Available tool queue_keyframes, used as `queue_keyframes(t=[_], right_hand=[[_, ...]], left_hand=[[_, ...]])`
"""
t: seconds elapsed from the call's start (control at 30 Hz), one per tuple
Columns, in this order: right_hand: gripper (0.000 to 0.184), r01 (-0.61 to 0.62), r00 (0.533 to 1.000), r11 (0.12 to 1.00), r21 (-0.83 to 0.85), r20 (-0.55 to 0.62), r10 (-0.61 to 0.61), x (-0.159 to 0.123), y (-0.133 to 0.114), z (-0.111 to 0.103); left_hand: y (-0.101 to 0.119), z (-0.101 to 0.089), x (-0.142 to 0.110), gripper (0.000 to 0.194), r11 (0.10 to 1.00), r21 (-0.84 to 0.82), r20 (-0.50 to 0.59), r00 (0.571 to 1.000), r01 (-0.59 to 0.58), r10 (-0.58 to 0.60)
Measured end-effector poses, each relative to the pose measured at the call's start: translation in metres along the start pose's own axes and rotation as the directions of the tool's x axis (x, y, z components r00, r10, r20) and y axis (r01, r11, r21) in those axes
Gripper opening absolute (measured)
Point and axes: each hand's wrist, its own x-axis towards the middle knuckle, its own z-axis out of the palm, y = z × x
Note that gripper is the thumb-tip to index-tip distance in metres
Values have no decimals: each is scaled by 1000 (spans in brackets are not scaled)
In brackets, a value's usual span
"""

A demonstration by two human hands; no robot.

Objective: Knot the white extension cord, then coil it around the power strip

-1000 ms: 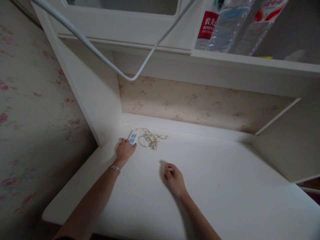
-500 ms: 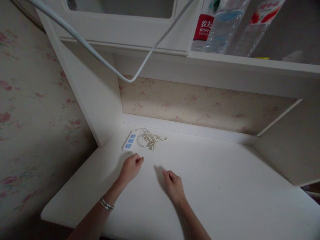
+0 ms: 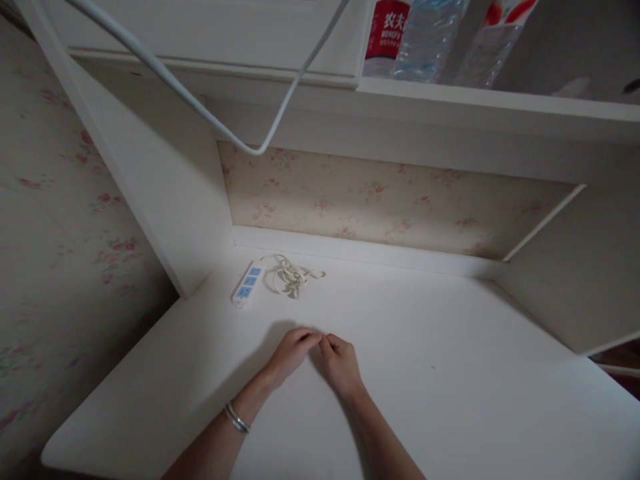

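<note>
My left hand (image 3: 294, 350) is closed, thumb and fingers pinched together, above the white desk (image 3: 400, 400). Its fingertips meet those of my right hand (image 3: 341, 360), which is also closed in a pinch. Whether something small sits between the fingers cannot be made out. Beyond the left hand lies a white power strip (image 3: 249, 283) with blue socket faces. Its bundled white cord (image 3: 291, 277) rests beside it on the desk, apart from both hands. A silver bracelet (image 3: 237, 419) circles the left wrist.
A thick white cable (image 3: 257, 151) hangs in a loop in front of the upper cabinet (image 3: 210, 40). Several plastic bottles (image 3: 427, 40) stand on the open shelf at upper right. Side panels bound the desk, and a flowered wall (image 3: 100, 220) is at left.
My left hand has moved right and slightly nearer, so that its fingertips now meet the right hand's. The right hand stays nearly in place. The view has shifted a little.
</note>
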Motion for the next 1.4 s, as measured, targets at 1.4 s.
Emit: queue_keyframes(t=[1.4], right_hand=[[40,77,997,992,-100,22,-75,-1,3,2]], left_hand=[[-3,5,-1,30,994,48,-74,992,-97,101]])
